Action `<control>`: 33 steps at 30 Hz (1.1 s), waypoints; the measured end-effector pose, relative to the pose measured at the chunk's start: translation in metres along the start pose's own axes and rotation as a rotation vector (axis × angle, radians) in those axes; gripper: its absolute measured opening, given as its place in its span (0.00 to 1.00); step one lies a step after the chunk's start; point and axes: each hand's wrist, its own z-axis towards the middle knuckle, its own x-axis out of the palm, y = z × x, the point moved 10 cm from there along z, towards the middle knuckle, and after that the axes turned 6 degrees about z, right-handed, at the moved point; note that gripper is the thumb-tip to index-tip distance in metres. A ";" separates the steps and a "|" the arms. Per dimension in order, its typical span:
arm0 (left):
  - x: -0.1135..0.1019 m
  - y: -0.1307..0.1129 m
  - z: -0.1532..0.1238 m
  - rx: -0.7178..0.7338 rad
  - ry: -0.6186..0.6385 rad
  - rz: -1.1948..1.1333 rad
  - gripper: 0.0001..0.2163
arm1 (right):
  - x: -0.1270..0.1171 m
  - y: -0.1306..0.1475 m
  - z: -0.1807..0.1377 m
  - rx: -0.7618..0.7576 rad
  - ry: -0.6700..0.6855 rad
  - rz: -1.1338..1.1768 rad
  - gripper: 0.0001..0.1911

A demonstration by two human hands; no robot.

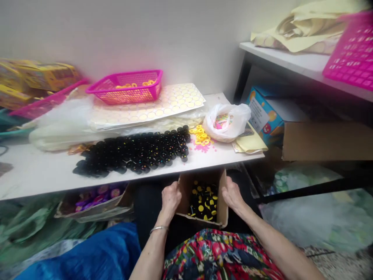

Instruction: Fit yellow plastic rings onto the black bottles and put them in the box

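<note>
A small open cardboard box (223,210) sits in my lap below the table edge, filled with black and yellow round pieces (205,202). My left hand (170,199) grips the box's left wall with curled fingers. My right hand (232,193) holds its right wall the same way. On the white table (37,171) above lies a dense patch of black round caps (136,152) with coloured specks. Beside them sits a small heap of yellow rings (201,136).
A pink basket (128,87) with yellow rings rests on sheets of round stickers (175,103). A white plastic bag (227,121) lies at the table's right end. Another pink basket (354,50) sits on the right shelf. A box of purple pieces (96,196) is under the table.
</note>
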 end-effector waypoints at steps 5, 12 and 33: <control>0.001 0.006 -0.009 -0.079 0.036 0.059 0.10 | -0.052 0.044 0.018 -0.115 -0.226 -0.236 0.14; -0.086 -0.036 -0.009 0.105 -0.578 -0.215 0.12 | -0.083 0.078 0.091 -0.304 -0.332 -0.196 0.12; -0.079 -0.077 0.033 0.106 -0.544 -0.411 0.11 | -0.075 0.084 0.115 -0.274 0.061 -0.155 0.13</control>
